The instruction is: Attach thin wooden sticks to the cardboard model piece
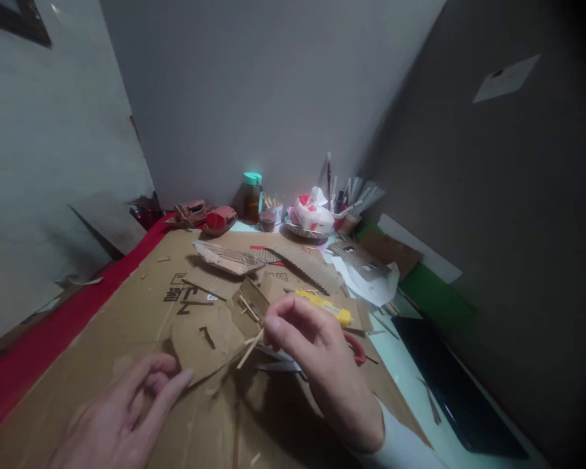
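The right hand (317, 355) pinched a thin pale wooden stick (250, 348) between thumb and forefinger, gripping its far right end. The stick's long axis ran diagonally, its free end pointing near and left, down towards a small brown cardboard piece (202, 339). The left hand (127, 410) lay with fingers loosely curled, forefinger tip touching that piece's near edge. In the inspector's judgement, firm pressure there would steady the piece. A yellow utility knife (325, 307) lay beyond, on the large flattened cardboard sheet (127, 312).
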Available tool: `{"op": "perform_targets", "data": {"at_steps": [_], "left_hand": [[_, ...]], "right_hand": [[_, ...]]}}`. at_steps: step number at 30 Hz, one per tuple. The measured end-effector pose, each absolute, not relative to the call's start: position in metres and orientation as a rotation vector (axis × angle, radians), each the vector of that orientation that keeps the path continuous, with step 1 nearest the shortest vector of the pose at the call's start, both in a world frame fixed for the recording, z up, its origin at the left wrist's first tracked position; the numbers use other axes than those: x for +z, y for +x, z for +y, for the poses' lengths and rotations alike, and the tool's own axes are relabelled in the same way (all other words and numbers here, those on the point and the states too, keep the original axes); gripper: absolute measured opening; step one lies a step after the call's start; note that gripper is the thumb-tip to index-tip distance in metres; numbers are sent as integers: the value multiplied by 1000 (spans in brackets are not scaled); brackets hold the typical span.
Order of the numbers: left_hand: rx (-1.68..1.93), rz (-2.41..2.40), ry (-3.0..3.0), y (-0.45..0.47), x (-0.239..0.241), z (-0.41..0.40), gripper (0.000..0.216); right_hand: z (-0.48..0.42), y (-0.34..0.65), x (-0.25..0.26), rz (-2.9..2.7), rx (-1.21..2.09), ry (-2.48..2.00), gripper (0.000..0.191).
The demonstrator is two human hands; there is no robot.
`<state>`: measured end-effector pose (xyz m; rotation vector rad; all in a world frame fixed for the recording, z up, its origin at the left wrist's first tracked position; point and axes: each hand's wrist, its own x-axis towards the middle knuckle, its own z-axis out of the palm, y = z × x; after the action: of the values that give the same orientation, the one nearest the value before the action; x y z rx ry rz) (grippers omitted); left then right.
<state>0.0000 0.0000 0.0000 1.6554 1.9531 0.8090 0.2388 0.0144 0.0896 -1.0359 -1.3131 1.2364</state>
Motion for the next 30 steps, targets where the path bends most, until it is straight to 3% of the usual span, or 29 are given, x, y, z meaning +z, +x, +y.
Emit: {"op": "perform_targets", "data": {"at_steps": [6, 30], "left_hand": [[438, 1975, 1667, 6, 5, 2, 41], [724, 1887, 1586, 17, 33, 6, 54]], "right_hand": [[11, 238, 94, -1290, 1280, -1025, 18], [17, 237, 82, -1242, 1337, -945, 19]]}}
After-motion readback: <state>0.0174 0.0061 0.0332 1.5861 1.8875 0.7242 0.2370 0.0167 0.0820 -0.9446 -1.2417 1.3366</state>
